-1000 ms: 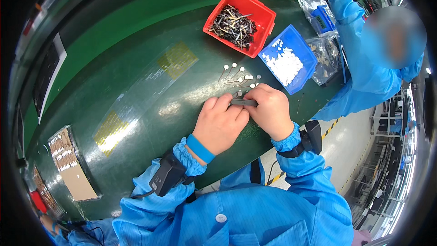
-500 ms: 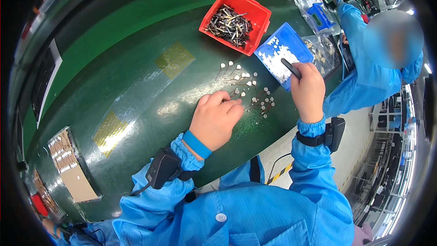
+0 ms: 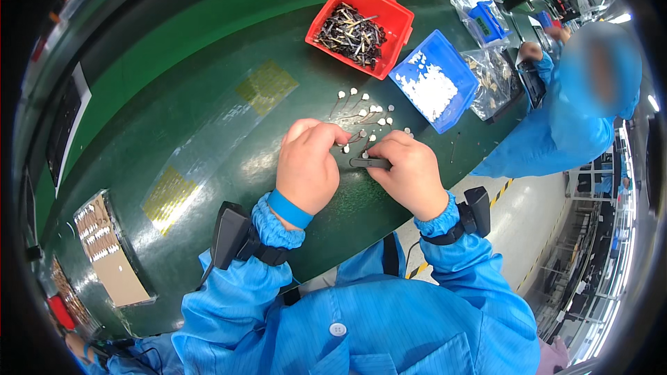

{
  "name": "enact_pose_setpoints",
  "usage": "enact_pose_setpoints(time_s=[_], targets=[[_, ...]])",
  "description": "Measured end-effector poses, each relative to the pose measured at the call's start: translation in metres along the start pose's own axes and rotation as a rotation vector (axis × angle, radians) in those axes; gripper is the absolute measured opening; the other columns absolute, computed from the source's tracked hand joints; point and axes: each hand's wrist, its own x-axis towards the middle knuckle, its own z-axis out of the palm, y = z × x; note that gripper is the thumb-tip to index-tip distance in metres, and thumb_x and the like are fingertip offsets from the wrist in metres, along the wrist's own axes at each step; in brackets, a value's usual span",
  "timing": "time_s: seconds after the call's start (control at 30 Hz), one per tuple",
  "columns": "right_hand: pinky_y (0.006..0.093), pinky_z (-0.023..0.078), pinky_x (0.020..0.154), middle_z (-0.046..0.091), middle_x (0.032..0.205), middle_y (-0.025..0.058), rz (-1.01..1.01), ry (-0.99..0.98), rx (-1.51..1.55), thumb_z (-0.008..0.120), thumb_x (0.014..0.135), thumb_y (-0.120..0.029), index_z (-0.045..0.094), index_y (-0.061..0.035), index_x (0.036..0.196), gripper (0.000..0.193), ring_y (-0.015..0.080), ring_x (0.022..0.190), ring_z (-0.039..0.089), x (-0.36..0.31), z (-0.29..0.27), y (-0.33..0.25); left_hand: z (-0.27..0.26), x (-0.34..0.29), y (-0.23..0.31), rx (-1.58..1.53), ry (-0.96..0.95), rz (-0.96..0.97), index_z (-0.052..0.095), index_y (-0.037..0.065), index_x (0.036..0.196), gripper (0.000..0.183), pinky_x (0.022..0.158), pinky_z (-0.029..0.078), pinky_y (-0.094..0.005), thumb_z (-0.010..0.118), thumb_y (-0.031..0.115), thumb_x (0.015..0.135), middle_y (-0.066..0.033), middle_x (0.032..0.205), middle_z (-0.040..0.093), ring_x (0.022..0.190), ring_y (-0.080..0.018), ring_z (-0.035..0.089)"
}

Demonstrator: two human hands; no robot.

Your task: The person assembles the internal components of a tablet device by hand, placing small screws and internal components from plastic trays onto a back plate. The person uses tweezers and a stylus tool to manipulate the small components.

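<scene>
My left hand (image 3: pixel 309 163) is closed in a pinch on a small round part (image 3: pixel 345 148) with thin wire leads, just above the green tabletop. My right hand (image 3: pixel 411 172) grips a dark, slim pen-like tool (image 3: pixel 372 162), whose rounded end points left toward my left fingertips. Whether its working tip touches the part is hidden by my fingers. Beyond both hands lie several small white round-headed parts (image 3: pixel 363 113) with thin dark wires, spread on the table. Some of them are partly covered by my right hand.
A red bin (image 3: pixel 391 15) holds dark, thin-legged pieces. Beside it, a blue tray (image 3: pixel 462 90) contains small white pieces. Clear bags (image 3: pixel 486 73) lie at the far right, near a co-worker in blue (image 3: pixel 549 132). A board with rows of parts (image 3: pixel 118 278) rests at the left.
My right hand has come from the blue tray leftward and nearer, bringing the dark tool beside my left hand. My left hand has shifted slightly left. The co-worker's arm has drawn back.
</scene>
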Motion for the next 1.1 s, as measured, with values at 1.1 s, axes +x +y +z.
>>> enact_pose_setpoints(time_s=[1.1], targets=[[0.0369,0.046,0.054,0.055,0.066,0.0091,0.055,0.049,0.018,0.069,0.058,-0.007,0.06,-0.0054,0.065,0.011,0.0283,0.061,0.057,-0.001,-0.002,0.003,0.01,-0.01,0.01,0.303,-0.139,0.315,0.063,0.011,0.083,0.022,0.074,0.04,-0.0372,0.059,0.005,0.063,-0.0002,0.101,0.06,0.091,-0.0229,0.051]])
